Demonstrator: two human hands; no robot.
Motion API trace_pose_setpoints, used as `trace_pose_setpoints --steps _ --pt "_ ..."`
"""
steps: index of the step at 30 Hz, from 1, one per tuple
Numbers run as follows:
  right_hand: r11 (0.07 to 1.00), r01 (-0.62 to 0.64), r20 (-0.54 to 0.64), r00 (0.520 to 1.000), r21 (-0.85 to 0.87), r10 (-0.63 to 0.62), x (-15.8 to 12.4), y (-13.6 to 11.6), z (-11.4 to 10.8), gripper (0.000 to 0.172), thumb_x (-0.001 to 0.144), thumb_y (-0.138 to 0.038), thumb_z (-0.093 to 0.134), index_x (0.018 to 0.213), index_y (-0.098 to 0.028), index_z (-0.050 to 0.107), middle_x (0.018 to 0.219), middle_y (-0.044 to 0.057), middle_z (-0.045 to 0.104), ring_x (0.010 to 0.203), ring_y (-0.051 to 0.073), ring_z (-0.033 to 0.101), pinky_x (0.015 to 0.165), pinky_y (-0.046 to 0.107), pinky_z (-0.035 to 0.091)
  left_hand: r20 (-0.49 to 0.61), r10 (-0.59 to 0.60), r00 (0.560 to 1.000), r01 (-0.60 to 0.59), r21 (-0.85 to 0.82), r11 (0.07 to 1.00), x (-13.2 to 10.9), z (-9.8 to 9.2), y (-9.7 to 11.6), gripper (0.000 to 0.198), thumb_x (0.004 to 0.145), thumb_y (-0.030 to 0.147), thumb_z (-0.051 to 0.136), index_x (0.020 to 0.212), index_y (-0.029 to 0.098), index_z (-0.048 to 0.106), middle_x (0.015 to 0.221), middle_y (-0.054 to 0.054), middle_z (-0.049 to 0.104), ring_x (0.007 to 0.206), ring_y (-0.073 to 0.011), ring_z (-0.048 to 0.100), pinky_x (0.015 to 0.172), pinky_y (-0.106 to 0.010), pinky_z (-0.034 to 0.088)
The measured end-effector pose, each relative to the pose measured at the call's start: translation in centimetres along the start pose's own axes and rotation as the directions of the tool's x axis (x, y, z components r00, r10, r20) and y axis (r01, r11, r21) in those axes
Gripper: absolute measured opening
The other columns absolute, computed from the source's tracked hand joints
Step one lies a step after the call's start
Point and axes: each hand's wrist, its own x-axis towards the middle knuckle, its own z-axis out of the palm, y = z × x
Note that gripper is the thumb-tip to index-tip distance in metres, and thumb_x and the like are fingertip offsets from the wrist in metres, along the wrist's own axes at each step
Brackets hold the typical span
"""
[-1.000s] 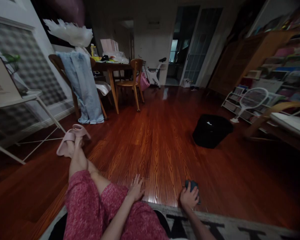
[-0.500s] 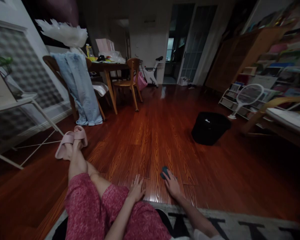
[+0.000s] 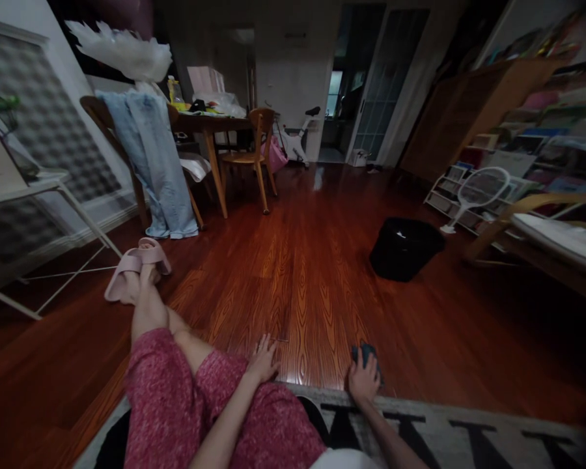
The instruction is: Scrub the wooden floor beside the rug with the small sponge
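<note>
The right hand [image 3: 364, 379] is down low, lying over a dark blue cloth [image 3: 368, 350] on the shiny red-brown floor [image 3: 297, 306]. It looks like the step in hand is rubbing the cloth on the boards, but that is my guess from how the hand sits. The cloth is just past the edge of the gray and black rug [image 3: 444, 443], out to the right of the person's legs [image 3: 159, 312]. The right grip has its fingers bent over the top of the cloth, and I cannot tell if they pinch it or only push it down. The left hand [image 3: 264, 359] has its fingers apart and nothing in its grip. It rests down by the red shorts [image 3: 163, 397], a bit away from the cloth. To slide the cloth well, I think the next move calls for a flat palm, a steady push, and keeping off the rug's edge so the cloth does not catch. The cloth looks soft and bunched up, small enough for the hand to hide most of it. Bits stick out in front of the fingers and at the side. I cannot see if it is wet.
</note>
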Motion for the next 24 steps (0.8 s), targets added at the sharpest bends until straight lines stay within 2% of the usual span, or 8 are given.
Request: trace_pose_setpoints --steps 3,7,10,12,14,17,20,24 --pt "0.974 0.221 0.164 0.96 0.053 -0.226 -1.9 -6.6 0.7 0.058 0.096 -0.033 0.024 0.144 -0.017 0.052 0.155 0.019 0.041 0.146 0.031 0.032 0.113 0.055 0.031 -0.003 -0.008 1.0 0.008 0.006 1.0 -0.1 0.0 0.0 0.076 0.088 0.041 0.045 0.157 0.015 0.027 0.167 -0.008 0.0 0.153 -0.0224 -0.004 0.123 -0.04 0.008" --pt "0.813 0.524 0.3 0.756 0.253 -0.581 -4.3 -13.1 1.5 0.051 0.099 -0.037 0.03 0.147 -0.032 0.048 0.158 0.007 0.04 0.147 0.024 0.031 0.117 0.051 0.029 -0.027 -0.013 1.0 0.013 0.011 1.0 0.2 0.5 -0.2 0.076 0.088 0.04 0.046 0.157 0.014 0.027 0.167 -0.009 0.001 0.153 -0.0222 -0.002 0.123 -0.039 0.01" --pt "0.648 0.661 0.32 0.563 0.378 -0.762 -4.2 -14.5 1.6 0.05 0.1 -0.038 0.033 0.148 -0.035 0.045 0.159 0.004 0.038 0.148 0.021 0.031 0.118 0.048 0.03 -0.043 -0.014 0.999 0.015 0.013 1.0 0.5 0.8 -0.3 0.076 0.087 0.04 0.045 0.157 0.015 0.028 0.167 -0.008 0.001 0.153 -0.0218 -0.002 0.123 -0.04 0.01" --pt "0.588 0.7 0.323 0.493 0.405 -0.808 -2.6 -13.3 1.4 0.049 0.099 -0.036 0.035 0.146 -0.036 0.047 0.158 0.004 0.04 0.147 0.02 0.033 0.117 0.045 0.032 -0.042 -0.011 0.999 0.011 0.006 1.0 0.5 0.7 -0.3 0.076 0.087 0.04 0.045 0.157 0.015 0.028 0.167 -0.007 0.001 0.153 -0.022 -0.002 0.123 -0.04 0.01" --pt "0.618 0.695 0.31 0.535 0.367 -0.786 -0.2 -10.4 1.1 0.049 0.098 -0.033 0.036 0.144 -0.035 0.051 0.156 0.004 0.044 0.145 0.02 0.036 0.116 0.044 0.034 -0.03 -0.013 0.999 0.013 -0.001 1.0 0.3 0.4 -0.2 0.076 0.088 0.04 0.045 0.157 0.014 0.027 0.167 -0.008 0.0 0.153 -0.0223 -0.003 0.123 -0.041 0.01" --pt "0.793 0.569 0.259 0.75 0.22 -0.609 3.4 -4.0 0.4 0.049 0.097 -0.03 0.033 0.14 -0.031 0.057 0.151 0.007 0.048 0.14 0.022 0.042 0.112 0.043 0.038 -0.013 -0.014 1.0 0.014 -0.004 1.0 0.0 0.0 0.0 0.077 0.088 0.04 0.044 0.158 0.015 0.026 0.167 -0.007 0.0 0.153 -0.0224 -0.003 0.123 -0.041 0.01" --pt "0.957 0.287 0.192 0.937 0.049 -0.291 5.3 2.7 -0.6 0.052 0.096 -0.031 0.028 0.138 -0.024 0.058 0.148 0.012 0.049 0.139 0.025 0.042 0.11 0.046 0.04 -0.013 -0.008 1.0 0.008 -0.004 1.0 -0.1 -0.2 0.1 0.076 0.088 0.04 0.045 0.157 0.014 0.027 0.167 -0.008 0.0 0.153 -0.0229 -0.003 0.124 -0.04 0.01" --pt "0.996 -0.052 0.091 0.994 -0.075 0.058 4.1 6.9 -1.4 0.058 0.096 -0.035 0.022 0.143 -0.02 0.052 0.149 0.017 0.046 0.143 0.029 0.036 0.108 0.052 0.037 -0.007 0.002 1.0 -0.002 -0.01 1.0 0.2 0.1 0.0 0.075 0.088 0.038 0.046 0.157 0.012 0.027 0.167 -0.01 0.001 0.153 -0.0247 -0.002 0.124 -0.041 0.008"
